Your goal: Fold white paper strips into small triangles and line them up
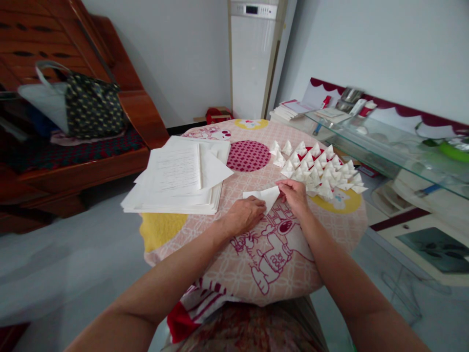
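A small folded piece of white paper (270,196) lies on the cloth-covered round table (252,132), between my hands. My left hand (246,214) rests on its left part with the fingers curled down onto it. At the upper right corner, my right hand (294,194) pinches the paper between thumb and forefinger. Beyond that hand, many pointed folded paper pieces (309,164) stand close together in rows. To the left sits a stack of white paper sheets (176,188), the upper ones askew, with a narrow folded paper strip (199,166) on top.
A glass-topped cabinet (395,142) with cups and metal containers runs along the right wall. On the left, a wooden bench (142,120) carries a dark patterned bag (93,105). A tall white air conditioner (251,63) stands behind the table.
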{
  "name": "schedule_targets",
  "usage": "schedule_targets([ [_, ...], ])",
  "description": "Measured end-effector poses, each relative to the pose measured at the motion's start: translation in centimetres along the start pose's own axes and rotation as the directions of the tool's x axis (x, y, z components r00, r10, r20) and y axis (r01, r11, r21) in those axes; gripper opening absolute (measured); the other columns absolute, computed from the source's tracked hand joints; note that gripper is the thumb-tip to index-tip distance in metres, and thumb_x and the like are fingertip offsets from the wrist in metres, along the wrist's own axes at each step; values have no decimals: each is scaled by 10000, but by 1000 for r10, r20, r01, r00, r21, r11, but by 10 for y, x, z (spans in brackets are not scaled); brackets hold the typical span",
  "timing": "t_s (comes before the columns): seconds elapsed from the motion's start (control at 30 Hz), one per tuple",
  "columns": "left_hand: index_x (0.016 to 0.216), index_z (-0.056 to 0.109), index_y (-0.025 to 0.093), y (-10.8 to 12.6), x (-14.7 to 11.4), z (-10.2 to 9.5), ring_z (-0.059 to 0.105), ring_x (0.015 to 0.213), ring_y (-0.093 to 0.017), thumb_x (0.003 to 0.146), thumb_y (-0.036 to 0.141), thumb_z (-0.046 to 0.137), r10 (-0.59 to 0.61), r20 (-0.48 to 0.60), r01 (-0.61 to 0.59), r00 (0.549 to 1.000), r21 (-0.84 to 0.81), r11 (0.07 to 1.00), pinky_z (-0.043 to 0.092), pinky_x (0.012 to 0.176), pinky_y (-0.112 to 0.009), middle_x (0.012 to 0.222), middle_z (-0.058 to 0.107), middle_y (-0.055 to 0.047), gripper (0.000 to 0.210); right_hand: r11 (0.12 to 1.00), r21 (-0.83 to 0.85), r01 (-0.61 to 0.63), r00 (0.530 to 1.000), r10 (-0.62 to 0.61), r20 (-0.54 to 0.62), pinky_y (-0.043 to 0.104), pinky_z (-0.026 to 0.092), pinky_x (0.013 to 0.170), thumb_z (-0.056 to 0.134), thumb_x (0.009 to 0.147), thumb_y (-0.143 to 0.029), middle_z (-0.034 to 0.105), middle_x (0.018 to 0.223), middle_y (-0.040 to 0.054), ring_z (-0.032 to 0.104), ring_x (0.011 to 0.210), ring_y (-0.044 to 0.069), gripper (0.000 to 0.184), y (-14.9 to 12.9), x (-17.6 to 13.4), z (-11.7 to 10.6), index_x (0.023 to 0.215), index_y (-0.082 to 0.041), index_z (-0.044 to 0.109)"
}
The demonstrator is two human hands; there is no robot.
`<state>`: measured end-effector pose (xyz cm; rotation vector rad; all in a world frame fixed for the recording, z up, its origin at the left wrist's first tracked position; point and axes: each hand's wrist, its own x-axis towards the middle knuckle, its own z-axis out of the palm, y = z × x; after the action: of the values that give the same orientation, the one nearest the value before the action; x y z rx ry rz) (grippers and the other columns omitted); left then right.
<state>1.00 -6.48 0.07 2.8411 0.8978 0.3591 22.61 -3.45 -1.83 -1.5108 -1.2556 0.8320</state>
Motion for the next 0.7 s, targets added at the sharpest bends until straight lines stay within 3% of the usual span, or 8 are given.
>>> schedule_targets([
  [0.2, 1018, 732, 185, 0, 0, 0, 660, 1074, -234, 985, 237, 508, 8, 0, -8, 1000, 5, 1000, 565, 928, -350, 1107, 736, -109, 233, 987, -159, -13, 1000, 9, -30, 297, 532, 571, 640, 708, -287, 768, 764, 61, 672, 596, 196, 383, 3, -5, -5, 1024, -143, 802],
  [0.37, 1025, 737, 186, 0, 1, 0, 660, 1070, -231, 978, 234, 526, -8, -3, 8, 1000, 10, 1000, 561, 923, -345, 1119, 735, -109, 222, 961, -264, 79, 996, -89, -25, 317, 564, 624, 623, 735, -264, 792, 834, 85, 712, 672, 225, 378, 10, -4, -6, 1038, -147, 816],
  [0.57, 1024, 741, 190, 0, 0, 1, 656, 1071, -228, 974, 231, 532, -14, -4, 14, 1000, -3, 1000, 553, 920, -334, 1120, 736, -105, 219, 960, -242, 142, 988, -153, -27, 322, 579, 674, 611, 740, -267, 795, 838, 82, 732, 765, 245, 349, 12, -4, -6, 995, -165, 827],
  [0.7, 1029, 740, 189, 0, 0, 0, 654, 1066, -231, 974, 227, 522, -10, -7, 10, 1000, -16, 1000, 552, 909, -337, 1114, 734, -107, 228, 978, -167, 125, 991, -130, -22, 311, 560, 614, 612, 730, -293, 779, 792, 73, 702, 674, 221, 301, 7, -6, -4, 913, -169, 816],
])
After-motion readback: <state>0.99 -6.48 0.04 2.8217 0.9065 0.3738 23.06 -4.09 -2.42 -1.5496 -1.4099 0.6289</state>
